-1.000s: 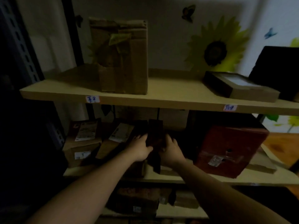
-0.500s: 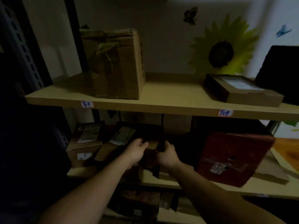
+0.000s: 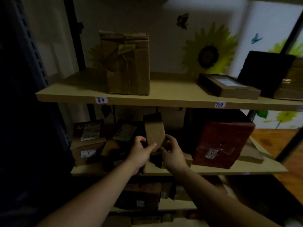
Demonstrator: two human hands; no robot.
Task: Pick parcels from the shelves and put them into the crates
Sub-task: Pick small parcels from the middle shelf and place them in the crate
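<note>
A narrow brown cardboard parcel (image 3: 154, 130) stands upright in front of the middle shelf (image 3: 213, 168). My left hand (image 3: 139, 153) grips its lower left side, thumb across the front. My right hand (image 3: 173, 153) holds its lower right edge. Both hands are at the parcel's bottom end; its top tilts slightly left under the upper shelf (image 3: 164, 100). No crate is in view.
On the middle shelf sit labelled brown parcels (image 3: 88, 141) at left and a red box (image 3: 221, 145) at right. The upper shelf carries a tall taped carton (image 3: 127, 63), a flat box (image 3: 227, 86) and a black parcel (image 3: 265, 71). More parcels (image 3: 141, 194) lie on the lower shelf.
Both hands have pulled the narrow parcel out from among the others on the middle shelf and raised it upright; its light face now shows.
</note>
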